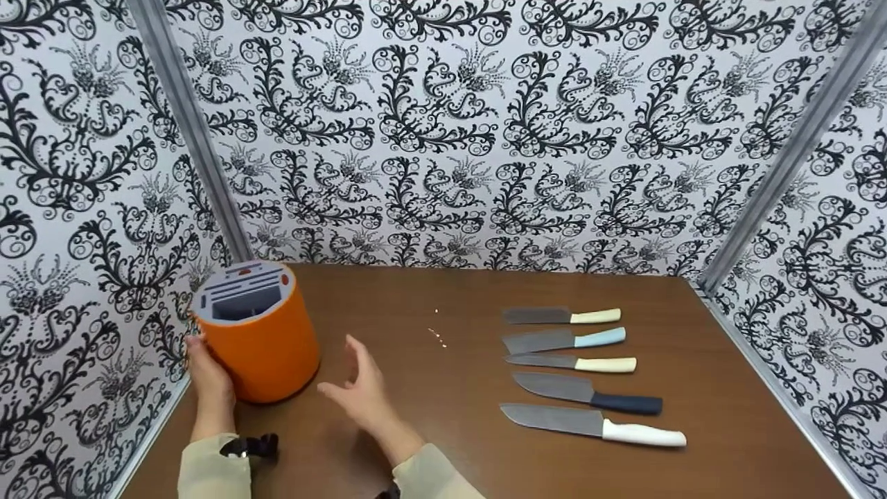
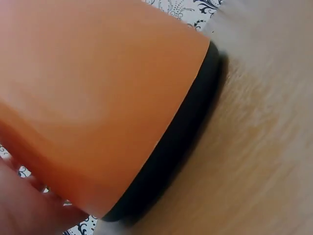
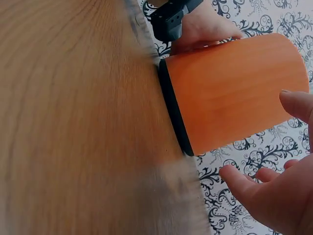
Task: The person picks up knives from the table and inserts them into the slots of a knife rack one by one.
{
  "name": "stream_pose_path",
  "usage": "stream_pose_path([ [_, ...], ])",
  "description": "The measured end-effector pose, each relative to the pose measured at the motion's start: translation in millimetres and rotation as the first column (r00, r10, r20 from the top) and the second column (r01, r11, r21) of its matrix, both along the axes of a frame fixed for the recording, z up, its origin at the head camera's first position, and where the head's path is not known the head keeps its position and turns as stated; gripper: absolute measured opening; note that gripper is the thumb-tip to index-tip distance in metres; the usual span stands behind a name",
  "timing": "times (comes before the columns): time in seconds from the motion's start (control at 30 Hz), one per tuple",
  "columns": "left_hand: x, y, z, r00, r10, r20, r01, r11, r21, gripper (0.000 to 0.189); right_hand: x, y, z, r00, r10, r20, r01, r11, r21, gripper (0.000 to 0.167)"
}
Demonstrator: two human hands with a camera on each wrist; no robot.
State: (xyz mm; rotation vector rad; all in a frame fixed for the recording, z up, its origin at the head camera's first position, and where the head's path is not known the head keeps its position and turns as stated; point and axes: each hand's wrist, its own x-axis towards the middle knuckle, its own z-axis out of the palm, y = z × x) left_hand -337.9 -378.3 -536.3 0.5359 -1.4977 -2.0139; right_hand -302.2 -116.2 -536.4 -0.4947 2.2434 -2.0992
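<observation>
An orange round knife block point(image 1: 267, 357) with a grey slotted top point(image 1: 242, 294) stands upright at the table's left, near the wall. My left hand point(image 1: 210, 378) lies against its left side, and most of those fingers are hidden behind it. In the left wrist view the block's orange wall point(image 2: 107, 93) and dark base point(image 2: 168, 147) fill much of the picture. My right hand point(image 1: 364, 388) is just right of the block, apart from it and holding nothing. Its thumb and fingers are spread, as the right wrist view also shows of this hand point(image 3: 279, 196).
Several knives lie in a column at the right, handles to the right: a cream-handled cleaver point(image 1: 537, 316), a light blue-handled one point(image 1: 540, 341), a slim cream-handled knife point(image 1: 606, 364), a navy-handled one point(image 1: 627, 403) and a white-handled one point(image 1: 644, 434). Patterned walls point(image 1: 457, 138) enclose the brown table point(image 1: 416, 388).
</observation>
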Motion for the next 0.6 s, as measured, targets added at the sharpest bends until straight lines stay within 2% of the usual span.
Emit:
stream_pose_path([
  [0.07,-2.8,4.8,0.3,0.997,-0.057,-0.053,0.057,0.998,-0.003,0.043,-1.3,1,0.6,1.000,-0.003,0.017,0.003,1.000,0.001,0.086],
  [0.13,-5.0,7.8,-1.9,0.986,-0.162,-0.039,0.160,0.986,-0.052,0.048,-1.6,1,0.4,0.999,-0.003,0.034,0.003,1.000,-0.007,0.088],
  [0.23,-5.6,12.8,-6.2,0.947,-0.320,0.023,0.321,0.942,-0.101,0.062,-1.2,0,-0.4,0.998,-0.003,0.058,0.004,1.000,-0.016,0.090],
  [0.3,-6.0,16.9,-10.6,0.905,-0.424,0.025,0.424,0.901,-0.093,0.069,-1.0,0,-1.1,0.998,-0.011,0.061,0.011,1.000,-0.003,0.092],
  [0.33,-6.4,18.5,-12.8,0.881,-0.473,-0.004,0.470,0.877,-0.097,0.065,-1.6,1,-1.0,0.998,-0.023,0.058,0.023,1.000,0.010,0.093],
  [0.4,-6.7,20.7,-17.3,0.818,-0.568,-0.092,0.562,0.823,-0.084,0.051,-4.3,3,-1.0,0.998,-0.053,0.033,0.051,0.998,0.047,0.095],
  [0.47,-7.0,20.5,-21.2,0.745,-0.640,-0.189,0.638,0.766,-0.077,0.039,-8.0,7,-1.0,0.996,-0.088,-0.006,0.088,0.991,0.099,0.097],
  [0.53,-6.6,20.2,-23.2,0.680,-0.690,-0.248,0.699,0.712,-0.064,0.038,-13.0,12,-1.1,0.991,-0.128,-0.045,0.133,0.981,0.143,0.098],
  [0.57,-6.2,20.3,-23.5,0.659,-0.705,-0.262,0.723,0.690,-0.040,0.037,-15.3,14,-1.3,0.988,-0.143,-0.062,0.151,0.975,0.163,0.098],
  [0.6,-5.7,20.7,-22.9,0.646,-0.717,-0.262,0.738,0.675,-0.027,0.037,-17.5,17,-1.1,0.985,-0.156,-0.073,0.167,0.969,0.181,0.098],
])
